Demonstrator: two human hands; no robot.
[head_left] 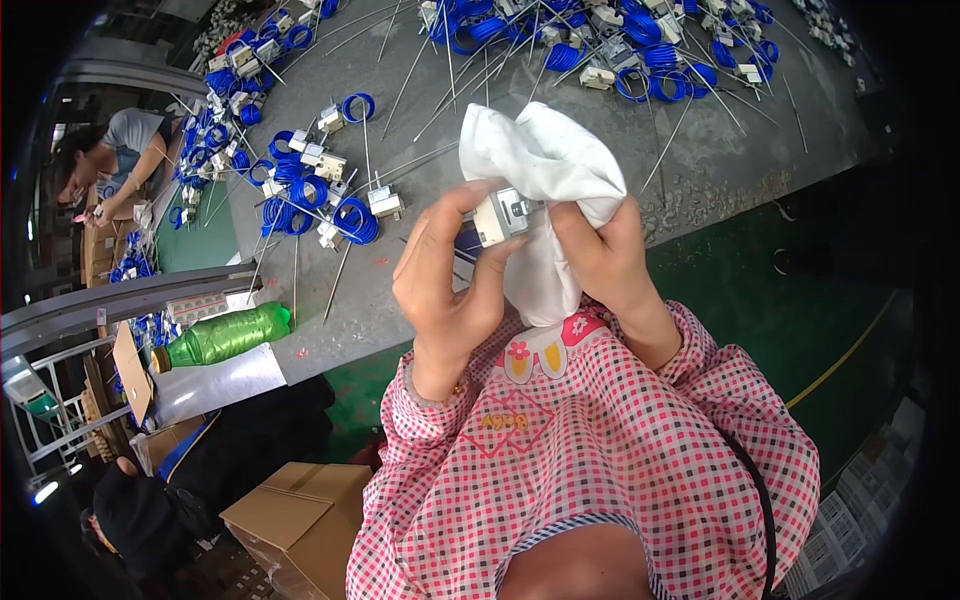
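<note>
My left hand (440, 280) pinches a capillary thermostat (500, 218) between thumb and fingers, its cream and metal body facing right. Some dark blue tubing shows just below and behind that body. Closed around a crumpled white cloth (545, 155) is my right hand (608, 258), with the thumb pressed into the folds. The cloth bulges up above both hands and hangs down between them. It is right beside the thermostat; whether the two touch, I cannot tell. Nearest to my left hand on the grey metal table (400, 130) lies a pile of similar thermostats (310, 190) with blue coils and thin metal rods.
More thermostats (640, 40) are heaped along the table's far side. A green plastic bottle (230, 335) lies on its side at the left. An open cardboard box (300, 515) stands on the floor at lower left. Another person (130, 150) works at the far left.
</note>
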